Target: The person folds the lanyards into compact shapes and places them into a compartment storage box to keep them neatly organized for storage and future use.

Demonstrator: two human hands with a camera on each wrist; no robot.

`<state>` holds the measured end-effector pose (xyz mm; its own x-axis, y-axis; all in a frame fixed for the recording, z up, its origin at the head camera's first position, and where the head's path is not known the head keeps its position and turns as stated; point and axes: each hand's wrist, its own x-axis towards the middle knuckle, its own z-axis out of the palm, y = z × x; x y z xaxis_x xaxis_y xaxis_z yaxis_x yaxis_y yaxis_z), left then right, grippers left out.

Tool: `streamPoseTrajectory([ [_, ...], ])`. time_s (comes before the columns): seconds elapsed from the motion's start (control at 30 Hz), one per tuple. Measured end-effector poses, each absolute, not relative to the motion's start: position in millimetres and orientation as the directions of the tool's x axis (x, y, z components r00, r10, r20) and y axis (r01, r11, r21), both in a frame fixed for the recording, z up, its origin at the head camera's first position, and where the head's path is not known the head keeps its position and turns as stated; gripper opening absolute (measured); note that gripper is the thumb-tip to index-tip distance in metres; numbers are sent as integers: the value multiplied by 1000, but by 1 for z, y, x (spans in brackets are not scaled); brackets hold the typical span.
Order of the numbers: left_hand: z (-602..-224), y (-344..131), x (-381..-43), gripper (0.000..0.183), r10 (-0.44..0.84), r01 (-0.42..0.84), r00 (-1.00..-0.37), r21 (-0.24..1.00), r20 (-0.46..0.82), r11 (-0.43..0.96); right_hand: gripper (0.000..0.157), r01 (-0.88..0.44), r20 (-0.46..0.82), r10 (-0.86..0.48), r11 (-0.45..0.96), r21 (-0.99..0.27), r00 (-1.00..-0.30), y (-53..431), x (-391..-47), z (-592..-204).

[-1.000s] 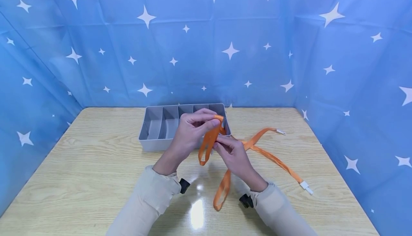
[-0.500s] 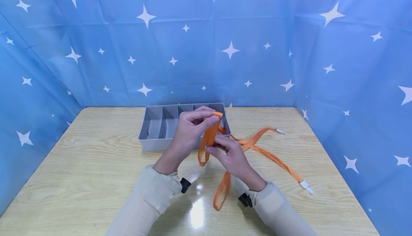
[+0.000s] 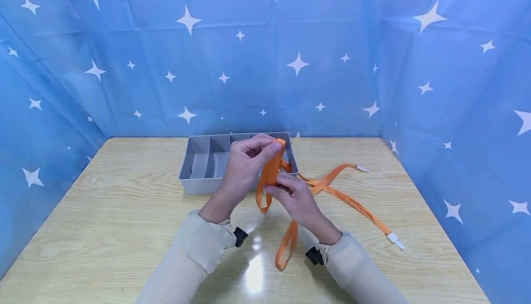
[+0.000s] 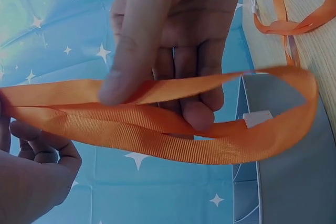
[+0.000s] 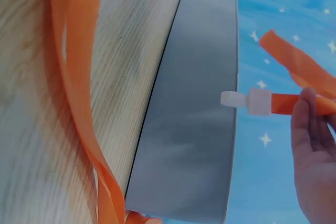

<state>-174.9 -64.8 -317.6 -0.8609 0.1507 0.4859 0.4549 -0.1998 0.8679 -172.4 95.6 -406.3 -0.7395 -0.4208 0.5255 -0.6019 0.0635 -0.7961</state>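
Both hands hold a folded orange lanyard [image 3: 270, 170] upright in front of the grey divided box. At its upper fold, my left hand [image 3: 244, 166] pinches it between thumb and fingers; this hand shows only partly, at the lower left, in the left wrist view. My right hand [image 3: 299, 202] pinches the straps lower down, and its thumb [image 4: 123, 80] lies across them in the left wrist view. A loop hangs below. The lanyard's white clip [image 5: 257, 101] points downward beside the box in the right wrist view.
The grey box [image 3: 207, 185] has several compartments; the hands hide some. An orange strap [image 3: 285, 166] shows at its right end. Other orange lanyard straps [image 3: 352, 201] with white clips lie crossed on the wooden table [image 3: 103, 230]. Their looped part [image 3: 284, 251] lies near the right forearm.
The left hand and the lanyard's upper fold have risen slightly. My right hand has moved a little left and up, its fingers now farther across the straps. The other lanyards lie still.
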Motion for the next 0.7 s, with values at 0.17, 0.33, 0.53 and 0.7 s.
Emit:
streamPoseTrajectory([
  [0.17,-318,-64,-175,18,124,455,-866,867,484,-201,24,-586,507,-440,58,-808,-742,95,-174,-407],
  [0.33,-319,-65,-174,17,121,442,-875,876,469,-195,21,-577,495,-435,72,-814,-752,94,-173,-406],
  [0.53,-320,-65,-175,18,104,465,-865,861,491,-204,21,-612,530,-434,65,-788,-729,91,-167,-394],
  [0.7,-319,-65,-176,16,89,489,-852,846,515,-214,20,-622,546,-433,45,-782,-717,89,-165,-388],
])
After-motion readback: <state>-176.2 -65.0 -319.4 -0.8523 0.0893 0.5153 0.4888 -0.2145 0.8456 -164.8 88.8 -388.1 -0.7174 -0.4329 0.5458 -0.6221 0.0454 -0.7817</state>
